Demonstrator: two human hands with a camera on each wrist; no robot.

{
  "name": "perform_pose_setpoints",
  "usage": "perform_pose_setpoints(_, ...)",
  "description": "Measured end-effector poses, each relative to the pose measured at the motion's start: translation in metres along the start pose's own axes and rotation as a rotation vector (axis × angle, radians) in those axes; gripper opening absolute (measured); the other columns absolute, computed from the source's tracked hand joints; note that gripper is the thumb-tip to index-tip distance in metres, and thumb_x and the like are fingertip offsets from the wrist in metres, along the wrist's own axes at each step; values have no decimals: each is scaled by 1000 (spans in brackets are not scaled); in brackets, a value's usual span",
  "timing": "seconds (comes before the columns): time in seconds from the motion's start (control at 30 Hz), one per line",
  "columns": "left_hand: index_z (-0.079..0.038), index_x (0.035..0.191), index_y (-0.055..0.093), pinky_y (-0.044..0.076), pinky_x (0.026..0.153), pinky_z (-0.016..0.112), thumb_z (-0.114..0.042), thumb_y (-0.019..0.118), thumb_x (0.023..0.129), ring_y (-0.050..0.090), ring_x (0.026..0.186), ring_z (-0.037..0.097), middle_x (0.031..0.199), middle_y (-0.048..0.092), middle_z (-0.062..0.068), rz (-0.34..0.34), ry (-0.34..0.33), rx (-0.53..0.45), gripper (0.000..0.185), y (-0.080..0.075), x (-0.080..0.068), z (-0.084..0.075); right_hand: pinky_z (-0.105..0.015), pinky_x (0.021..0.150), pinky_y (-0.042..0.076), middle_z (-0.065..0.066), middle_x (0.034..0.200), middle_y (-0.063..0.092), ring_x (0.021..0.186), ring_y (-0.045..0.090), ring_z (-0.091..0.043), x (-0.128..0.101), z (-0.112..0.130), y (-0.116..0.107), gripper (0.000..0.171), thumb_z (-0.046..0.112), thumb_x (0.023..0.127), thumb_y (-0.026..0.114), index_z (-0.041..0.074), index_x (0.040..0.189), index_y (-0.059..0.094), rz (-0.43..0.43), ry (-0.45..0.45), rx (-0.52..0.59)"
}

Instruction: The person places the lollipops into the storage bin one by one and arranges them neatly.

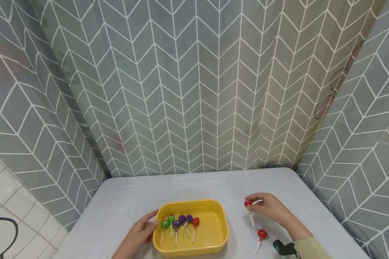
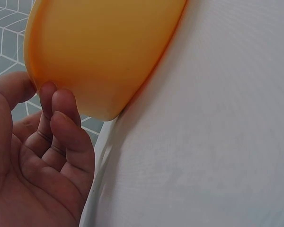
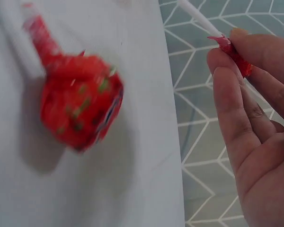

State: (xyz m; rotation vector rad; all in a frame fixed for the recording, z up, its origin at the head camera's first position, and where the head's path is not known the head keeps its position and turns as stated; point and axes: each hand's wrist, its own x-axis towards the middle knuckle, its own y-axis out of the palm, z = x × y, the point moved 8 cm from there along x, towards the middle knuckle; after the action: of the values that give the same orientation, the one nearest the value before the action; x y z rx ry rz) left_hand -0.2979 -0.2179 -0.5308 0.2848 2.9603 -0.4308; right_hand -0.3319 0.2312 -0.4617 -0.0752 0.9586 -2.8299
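On a pale grey table (image 1: 188,187), faintly checked and hemmed on three sides by grey curtains (image 1: 194,90) with a white chevron pattern, the work sits close to the near edge; at far left a cream tiled surface (image 1: 16,216) shows below the curtain, with a dark curved wire (image 1: 6,230) cut off by the frame. The left hand (image 1: 139,233) rests against the left wall of a yellow tray (image 1: 214,230), fingers loosely bent with their tips touching the wall, not wrapped round it; the left wrist view shows the fingertips (image 2: 57,104) against the tray's rounded corner. Inside the tray lie six wrapped lollipops in a row: two green (image 1: 167,223), three purple (image 1: 181,220), one red-orange (image 1: 195,222), sticks pointing toward the person. Right of the tray, well apart from it, the right hand (image 1: 272,208) pinches a red lollipop (image 1: 248,203) by its wrapped head between thumb and fingertips, the white stick hanging down; whether the stick's tip touches the table cannot be told. Just below it a second red lollipop (image 1: 262,234) lies loose on the table; in the right wrist view it is blurred. At the right wrist a dark strap or device (image 1: 283,248) is partly cut off by the frame; the forearm wears an olive sleeve (image 1: 311,250).
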Motion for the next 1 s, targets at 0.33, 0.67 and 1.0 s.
perform_pose_setpoints(0.33,-2,151,36,51,60,32,-47,61,96,56,67,21,82,63,9,-3,-6,-14,75,-1,2,3,-33,78,56,-1,101,70,88,67,-19,9,28,16,39,27,87,78,5,117,69,81,-129,32)
perform_pose_setpoints(0.67,-2,151,36,50,60,32,-47,61,96,56,67,21,81,63,9,-8,-10,-6,75,-1,2,3,-32,77,55,1,98,71,88,65,-17,13,55,27,39,28,88,77,4,117,70,127,-205,14)
perform_pose_setpoints(1.0,-3,151,36,50,59,31,-46,60,97,55,67,21,82,62,10,-1,-7,-22,73,-1,3,5,-28,76,55,1,100,70,87,68,-17,21,75,42,30,25,88,77,7,112,71,158,-272,20)
